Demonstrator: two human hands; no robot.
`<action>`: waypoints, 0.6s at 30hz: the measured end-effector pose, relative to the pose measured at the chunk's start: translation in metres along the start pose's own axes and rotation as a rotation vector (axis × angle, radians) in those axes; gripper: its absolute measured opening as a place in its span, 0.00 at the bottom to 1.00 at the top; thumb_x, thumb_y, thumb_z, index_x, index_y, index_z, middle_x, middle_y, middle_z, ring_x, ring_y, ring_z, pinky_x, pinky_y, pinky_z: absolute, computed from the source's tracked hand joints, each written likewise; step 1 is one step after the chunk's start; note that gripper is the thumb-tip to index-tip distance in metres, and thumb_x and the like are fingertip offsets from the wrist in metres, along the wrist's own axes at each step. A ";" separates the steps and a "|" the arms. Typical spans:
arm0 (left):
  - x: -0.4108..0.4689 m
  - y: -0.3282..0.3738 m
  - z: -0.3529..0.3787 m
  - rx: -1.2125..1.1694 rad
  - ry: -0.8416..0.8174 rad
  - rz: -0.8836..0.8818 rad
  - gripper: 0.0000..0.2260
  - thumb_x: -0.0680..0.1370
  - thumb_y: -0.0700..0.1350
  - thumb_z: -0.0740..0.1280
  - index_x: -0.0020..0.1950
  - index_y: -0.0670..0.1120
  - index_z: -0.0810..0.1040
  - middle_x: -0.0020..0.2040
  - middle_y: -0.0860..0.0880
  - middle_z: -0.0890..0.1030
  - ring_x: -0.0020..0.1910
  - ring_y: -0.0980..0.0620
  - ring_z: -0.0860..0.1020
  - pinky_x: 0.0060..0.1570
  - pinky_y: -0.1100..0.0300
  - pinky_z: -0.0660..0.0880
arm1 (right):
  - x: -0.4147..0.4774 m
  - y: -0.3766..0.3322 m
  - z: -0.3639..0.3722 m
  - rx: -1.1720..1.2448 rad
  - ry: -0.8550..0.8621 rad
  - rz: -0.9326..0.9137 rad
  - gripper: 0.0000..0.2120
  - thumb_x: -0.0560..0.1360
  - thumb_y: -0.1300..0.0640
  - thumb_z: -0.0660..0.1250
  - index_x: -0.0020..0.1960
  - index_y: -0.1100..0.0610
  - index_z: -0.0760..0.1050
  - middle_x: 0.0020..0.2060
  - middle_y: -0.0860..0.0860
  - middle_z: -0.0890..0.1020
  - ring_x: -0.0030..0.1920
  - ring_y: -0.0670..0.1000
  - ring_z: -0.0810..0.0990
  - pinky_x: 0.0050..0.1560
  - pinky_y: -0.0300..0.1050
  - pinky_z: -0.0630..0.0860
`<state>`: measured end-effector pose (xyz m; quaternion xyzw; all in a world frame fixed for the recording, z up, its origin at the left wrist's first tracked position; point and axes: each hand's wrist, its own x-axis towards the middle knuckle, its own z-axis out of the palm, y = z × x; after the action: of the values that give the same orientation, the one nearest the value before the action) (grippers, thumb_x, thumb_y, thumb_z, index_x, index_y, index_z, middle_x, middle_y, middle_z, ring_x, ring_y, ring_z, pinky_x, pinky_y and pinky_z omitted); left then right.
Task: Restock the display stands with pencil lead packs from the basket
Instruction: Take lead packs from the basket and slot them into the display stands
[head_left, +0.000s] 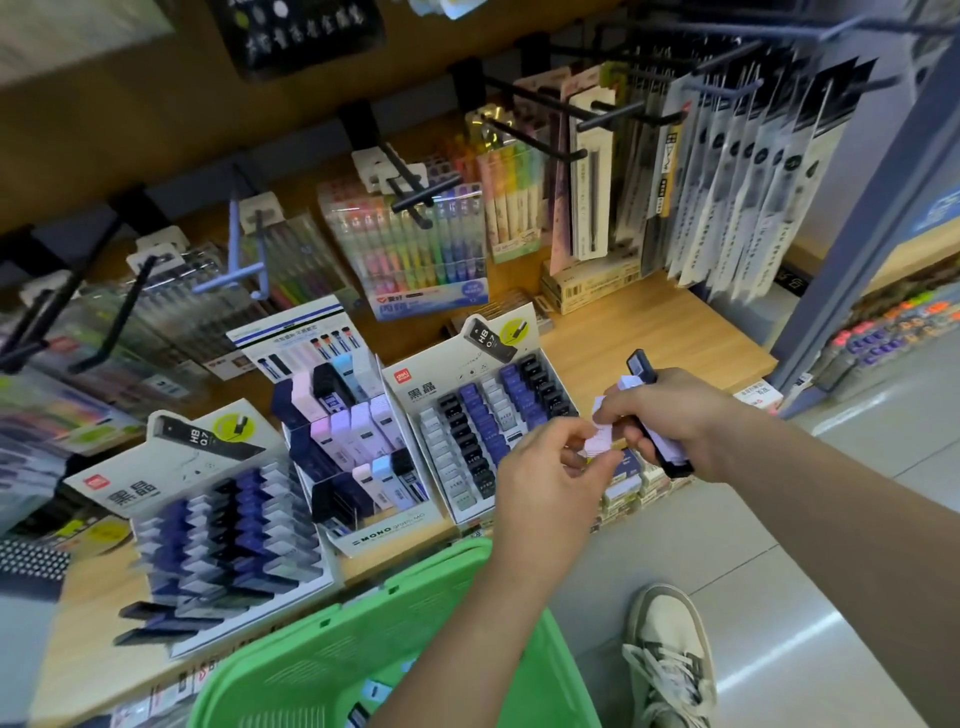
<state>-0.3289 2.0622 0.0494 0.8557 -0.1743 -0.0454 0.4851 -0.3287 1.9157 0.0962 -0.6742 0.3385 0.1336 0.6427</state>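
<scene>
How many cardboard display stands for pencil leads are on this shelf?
3. A white cardboard display stand at the left, a MONO-branded cardboard stand in the middle, a second white cardboard stand at the right. Others may be hidden.

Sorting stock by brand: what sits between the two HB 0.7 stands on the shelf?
The MONO stand, holding pastel and dark packs; the head view shows it.

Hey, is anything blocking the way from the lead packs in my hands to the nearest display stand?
Nothing visible: the right hand holds the packs, the left hand pinches one, right beside the open display stand.
</scene>
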 end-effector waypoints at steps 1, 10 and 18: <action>-0.003 0.002 -0.004 -0.009 0.023 0.020 0.06 0.74 0.50 0.72 0.50 0.54 0.81 0.40 0.56 0.81 0.37 0.60 0.79 0.41 0.58 0.79 | -0.001 0.000 -0.001 -0.035 0.009 -0.006 0.08 0.74 0.64 0.69 0.37 0.64 0.75 0.20 0.54 0.70 0.17 0.48 0.63 0.19 0.33 0.60; -0.001 -0.004 -0.070 -0.350 0.133 -0.238 0.08 0.79 0.41 0.66 0.45 0.53 0.80 0.38 0.50 0.83 0.36 0.56 0.81 0.39 0.64 0.79 | -0.009 -0.012 0.025 -0.119 -0.117 -0.014 0.19 0.76 0.49 0.71 0.36 0.64 0.76 0.17 0.49 0.73 0.15 0.44 0.65 0.16 0.32 0.60; 0.009 -0.043 -0.158 -0.031 0.281 -0.264 0.04 0.78 0.41 0.68 0.46 0.50 0.80 0.36 0.52 0.84 0.36 0.53 0.82 0.43 0.57 0.81 | -0.009 -0.025 0.051 0.458 -0.273 0.145 0.07 0.76 0.59 0.68 0.41 0.60 0.73 0.29 0.54 0.74 0.24 0.49 0.70 0.23 0.38 0.72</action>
<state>-0.2702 2.2079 0.0965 0.8615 0.0098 0.0086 0.5076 -0.3061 1.9652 0.1143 -0.4612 0.3176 0.1888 0.8067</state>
